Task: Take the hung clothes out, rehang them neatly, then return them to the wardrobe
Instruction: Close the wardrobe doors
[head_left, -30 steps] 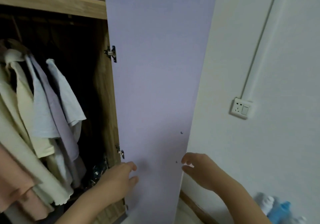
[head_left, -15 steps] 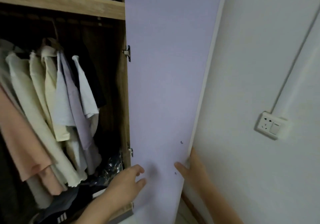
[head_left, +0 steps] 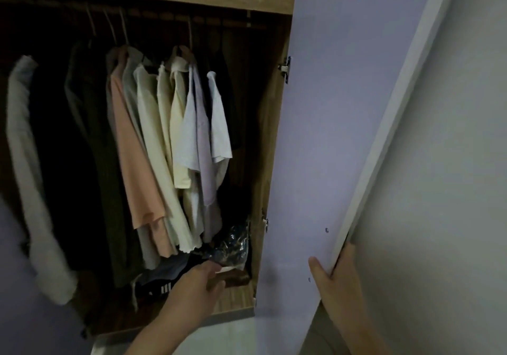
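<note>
left grip point(head_left: 199, 286) reaching relaxed, right grip point(head_left: 338, 278) clasping

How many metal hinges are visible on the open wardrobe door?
2: an upper hinge beside the hanging shirts' tops and a lower hinge near their hems. Others may be hidden outside the view.

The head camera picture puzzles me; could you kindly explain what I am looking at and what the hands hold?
There is no machine here: a person wears a camera on the head, so you look forward and down along their arms. The right hand grips the free edge of the lilac wardrobe door, thumb on its face. The left hand reaches, fingers relaxed and holding nothing, toward a crinkly bag on the wardrobe floor. Shirts hang on the rail above.
</note>
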A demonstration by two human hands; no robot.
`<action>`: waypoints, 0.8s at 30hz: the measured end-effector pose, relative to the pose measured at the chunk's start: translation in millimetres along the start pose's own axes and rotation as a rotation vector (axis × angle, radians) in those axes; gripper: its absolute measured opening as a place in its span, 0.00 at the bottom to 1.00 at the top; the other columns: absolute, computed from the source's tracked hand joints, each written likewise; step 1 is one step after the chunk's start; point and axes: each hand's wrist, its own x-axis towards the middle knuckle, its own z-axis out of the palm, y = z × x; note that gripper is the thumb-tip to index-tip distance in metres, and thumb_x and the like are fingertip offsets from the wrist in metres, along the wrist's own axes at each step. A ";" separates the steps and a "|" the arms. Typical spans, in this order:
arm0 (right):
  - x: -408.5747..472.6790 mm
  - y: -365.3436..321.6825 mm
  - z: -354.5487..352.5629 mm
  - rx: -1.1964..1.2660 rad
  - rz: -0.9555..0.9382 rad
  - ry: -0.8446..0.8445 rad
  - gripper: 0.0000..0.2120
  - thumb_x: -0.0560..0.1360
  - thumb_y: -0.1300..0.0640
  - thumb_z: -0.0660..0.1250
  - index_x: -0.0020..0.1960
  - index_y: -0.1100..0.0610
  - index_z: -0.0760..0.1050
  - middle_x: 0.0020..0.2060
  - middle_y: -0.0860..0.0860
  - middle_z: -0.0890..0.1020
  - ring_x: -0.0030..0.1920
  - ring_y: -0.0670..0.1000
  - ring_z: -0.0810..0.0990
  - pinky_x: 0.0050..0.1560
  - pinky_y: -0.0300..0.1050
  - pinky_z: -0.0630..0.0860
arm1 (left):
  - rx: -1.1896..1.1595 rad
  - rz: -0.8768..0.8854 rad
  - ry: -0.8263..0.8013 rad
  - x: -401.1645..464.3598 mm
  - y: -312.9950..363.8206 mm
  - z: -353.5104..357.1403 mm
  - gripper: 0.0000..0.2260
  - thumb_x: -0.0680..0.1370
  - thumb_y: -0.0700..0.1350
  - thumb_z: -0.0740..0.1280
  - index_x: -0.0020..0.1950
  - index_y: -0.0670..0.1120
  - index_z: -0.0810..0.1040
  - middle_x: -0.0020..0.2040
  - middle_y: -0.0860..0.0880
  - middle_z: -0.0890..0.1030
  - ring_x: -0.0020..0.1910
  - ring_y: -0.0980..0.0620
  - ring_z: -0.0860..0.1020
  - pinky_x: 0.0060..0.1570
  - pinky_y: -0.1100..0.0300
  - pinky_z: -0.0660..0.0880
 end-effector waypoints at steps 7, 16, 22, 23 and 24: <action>-30.4 -32.9 64.0 -0.043 -0.042 -0.090 0.17 0.73 0.53 0.69 0.53 0.48 0.61 0.41 0.41 0.75 0.38 0.36 0.76 0.30 0.28 0.69 | -0.015 -0.026 0.030 -8.1 -43.6 -33.9 0.14 0.78 0.48 0.63 0.64 0.50 0.71 0.60 0.53 0.76 0.58 0.56 0.74 0.58 0.64 0.70; -38.7 -75.1 167.2 -0.089 -0.055 -0.130 0.21 0.74 0.54 0.68 0.57 0.47 0.58 0.43 0.42 0.70 0.46 0.44 0.75 0.45 0.36 0.74 | 0.002 -0.072 0.052 -0.4 -121.8 -101.3 0.16 0.78 0.47 0.63 0.66 0.51 0.69 0.61 0.53 0.74 0.59 0.57 0.73 0.55 0.69 0.69; -30.1 -97.6 225.5 -0.224 -0.181 -0.118 0.19 0.77 0.54 0.64 0.62 0.52 0.57 0.42 0.43 0.71 0.41 0.43 0.75 0.33 0.29 0.67 | 0.022 -0.081 0.056 9.8 -172.6 -135.4 0.11 0.78 0.47 0.64 0.59 0.56 0.70 0.55 0.55 0.74 0.53 0.59 0.73 0.54 0.68 0.70; -27.0 -101.5 235.5 -0.242 -0.189 -0.114 0.19 0.77 0.54 0.64 0.62 0.53 0.57 0.43 0.44 0.72 0.42 0.45 0.76 0.32 0.29 0.66 | 0.024 -0.088 0.055 11.5 -179.6 -139.4 0.13 0.78 0.47 0.64 0.62 0.54 0.70 0.56 0.55 0.73 0.53 0.60 0.72 0.55 0.68 0.70; -23.6 -105.4 246.6 -0.259 -0.196 -0.110 0.19 0.77 0.55 0.63 0.62 0.54 0.57 0.43 0.45 0.72 0.42 0.47 0.77 0.32 0.29 0.66 | 0.021 -0.097 0.054 13.1 -187.2 -143.2 0.14 0.78 0.48 0.64 0.64 0.53 0.70 0.58 0.55 0.73 0.54 0.59 0.72 0.57 0.68 0.70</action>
